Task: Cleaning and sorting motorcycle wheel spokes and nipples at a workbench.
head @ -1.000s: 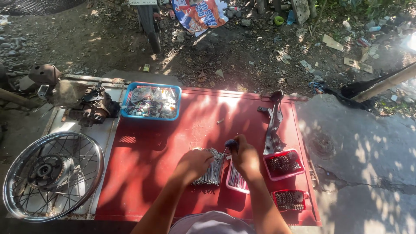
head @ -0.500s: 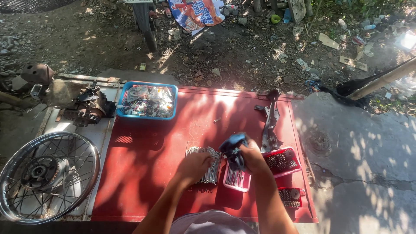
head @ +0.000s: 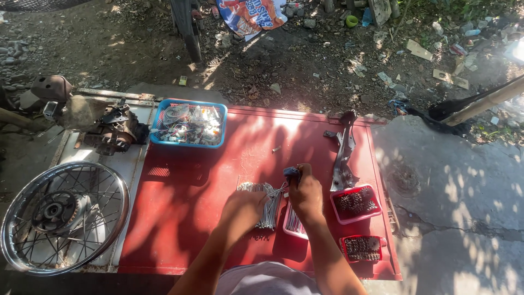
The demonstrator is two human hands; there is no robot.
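We see a bundle of thin metal spokes (head: 266, 203) lying on the red metal sheet (head: 218, 175), near its front middle. The left hand (head: 244, 209) rests on the bundle from the near side, fingers curled down onto the spokes. One spoke runs up from the bundle to the right hand (head: 305, 192), which is closed as a fist around a small dark blue tool (head: 291, 172); the tool's tip meets that spoke's end, though we cannot tell how the fingers pinch it. Both forearms reach up from the bottom edge, the right one nearly straight, the left angled inward.

Just below the right hand sits a small red tray (head: 293, 224) with more spokes in it. To its right is a square red tray of small dark nipples (head: 356, 203), and nearer the sheet's front corner a second, flatter red tray (head: 363, 247) of similar small parts. Behind the square tray a long metal lever (head: 344, 153) lies lengthwise toward the far edge.

At the sheet's far left corner stands a blue rectangular basket (head: 188, 123) full of mixed bright parts. Left of it lies a dirty engine block (head: 109, 128), and nearer us a chrome spoked wheel (head: 60, 218) lies flat. On the dirt beyond, at the top, lies a crumpled red, white and blue printed bag (head: 251, 15).
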